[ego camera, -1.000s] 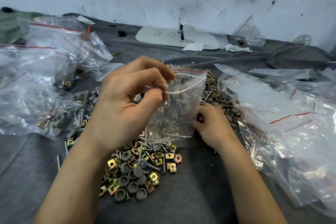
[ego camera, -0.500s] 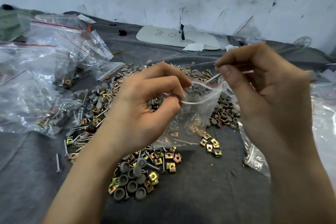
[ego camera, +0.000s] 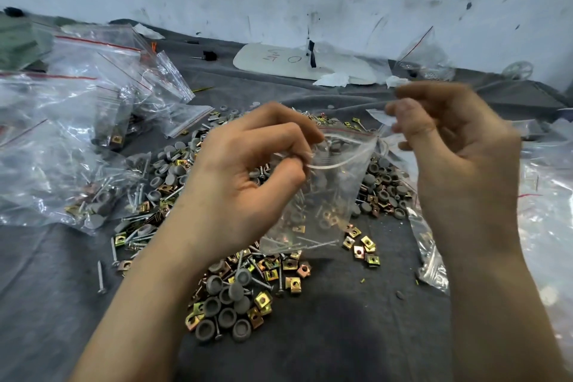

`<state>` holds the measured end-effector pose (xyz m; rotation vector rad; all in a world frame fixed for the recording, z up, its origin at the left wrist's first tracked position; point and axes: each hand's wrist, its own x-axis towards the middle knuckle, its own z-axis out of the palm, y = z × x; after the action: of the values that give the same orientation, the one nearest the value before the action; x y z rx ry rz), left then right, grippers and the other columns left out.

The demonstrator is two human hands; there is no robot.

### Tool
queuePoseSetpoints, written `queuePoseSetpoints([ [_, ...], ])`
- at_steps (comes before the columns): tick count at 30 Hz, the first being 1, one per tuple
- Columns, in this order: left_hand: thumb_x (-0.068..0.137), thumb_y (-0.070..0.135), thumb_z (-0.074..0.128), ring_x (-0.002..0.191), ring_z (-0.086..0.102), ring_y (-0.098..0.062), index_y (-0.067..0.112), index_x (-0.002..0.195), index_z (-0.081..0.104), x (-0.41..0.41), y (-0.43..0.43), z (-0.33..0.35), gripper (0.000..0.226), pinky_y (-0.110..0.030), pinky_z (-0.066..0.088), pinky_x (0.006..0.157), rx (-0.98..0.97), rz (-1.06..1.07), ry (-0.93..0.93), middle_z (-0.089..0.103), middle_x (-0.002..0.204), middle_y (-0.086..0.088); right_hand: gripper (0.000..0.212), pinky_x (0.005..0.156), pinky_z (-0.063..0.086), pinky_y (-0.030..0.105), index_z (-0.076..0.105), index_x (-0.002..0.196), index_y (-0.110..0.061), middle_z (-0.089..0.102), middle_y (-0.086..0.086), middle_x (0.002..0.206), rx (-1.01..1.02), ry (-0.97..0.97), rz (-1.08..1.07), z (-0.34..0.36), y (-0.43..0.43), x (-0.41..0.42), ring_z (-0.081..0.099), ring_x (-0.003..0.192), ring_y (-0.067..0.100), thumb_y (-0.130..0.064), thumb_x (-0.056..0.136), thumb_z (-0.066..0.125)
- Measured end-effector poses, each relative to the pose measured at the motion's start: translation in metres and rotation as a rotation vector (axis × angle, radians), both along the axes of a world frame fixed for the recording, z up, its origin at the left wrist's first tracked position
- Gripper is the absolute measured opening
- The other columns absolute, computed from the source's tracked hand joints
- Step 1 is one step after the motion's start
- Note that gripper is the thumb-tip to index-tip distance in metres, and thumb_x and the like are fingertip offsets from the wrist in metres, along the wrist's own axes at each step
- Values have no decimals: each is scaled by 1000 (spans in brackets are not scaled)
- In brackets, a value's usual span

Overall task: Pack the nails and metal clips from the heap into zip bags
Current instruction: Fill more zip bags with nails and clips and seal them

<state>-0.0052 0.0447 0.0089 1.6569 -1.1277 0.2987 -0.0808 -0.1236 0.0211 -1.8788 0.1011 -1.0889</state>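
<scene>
Filling is in hand — the left hand (ego camera: pixel 248 177) pinches one lip of the zip bag (ego camera: pixel 325 195), which hangs over the heap (ego camera: pixel 235 295) on the bench (ego camera: pixel 341 335), a few nails (ego camera: pixel 310 245) inside. The right hand (ego camera: pixel 459 158) curls at the other corner, blurred; whether it grips, I cannot tell. The next move calls for a wide mouth.

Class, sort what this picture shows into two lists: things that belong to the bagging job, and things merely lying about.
Job in hand: left hand and right hand, both pinching the zip bag; heap of nails, clips and grey caps; filled bags at left.
Lying about: white board with writing; crumpled tissue; small black part.
</scene>
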Motion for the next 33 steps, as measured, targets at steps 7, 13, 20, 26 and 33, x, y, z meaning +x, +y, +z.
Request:
queuePoseSetpoints([
  [7,77,19,45,83,62,-14,19,68,55,6,5,-1,13,-34,50,68,-37,58,40,66,100,3,10,52,39,17,69,81,-19,62,-5,70,-172,1069,-6,-45,-30,18,55,63,8,-24,79,77],
  [13,77,19,45,78,61,-15,23,69,56,8,8,0,14,-39,49,66,-39,82,27,65,99,6,11,57,40,23,62,85,-24,64,0,85,-170,1026,-163,-65,-25,33,56,71,12,-27,84,72],
  [20,78,19,46,79,61,-19,20,69,56,8,8,-1,13,-41,50,67,-42,80,56,66,98,5,14,80,54,39,60,84,-27,67,3,96,-255,1036,-231,-73,-23,35,63,90,26,-16,84,69],
  [26,78,19,46,79,61,-17,18,69,57,8,8,-1,14,-38,50,66,-22,86,46,66,99,5,23,71,48,28,58,75,-27,67,5,91,-206,1012,-169,-74,-32,35,62,83,23,-9,84,69],
  [33,77,19,45,87,63,-16,19,70,59,3,4,0,15,-32,50,71,-12,35,41,66,100,0,22,69,56,20,69,80,-22,73,1,79,240,363,62,-28,-16,15,70,76,15,0,82,70],
])
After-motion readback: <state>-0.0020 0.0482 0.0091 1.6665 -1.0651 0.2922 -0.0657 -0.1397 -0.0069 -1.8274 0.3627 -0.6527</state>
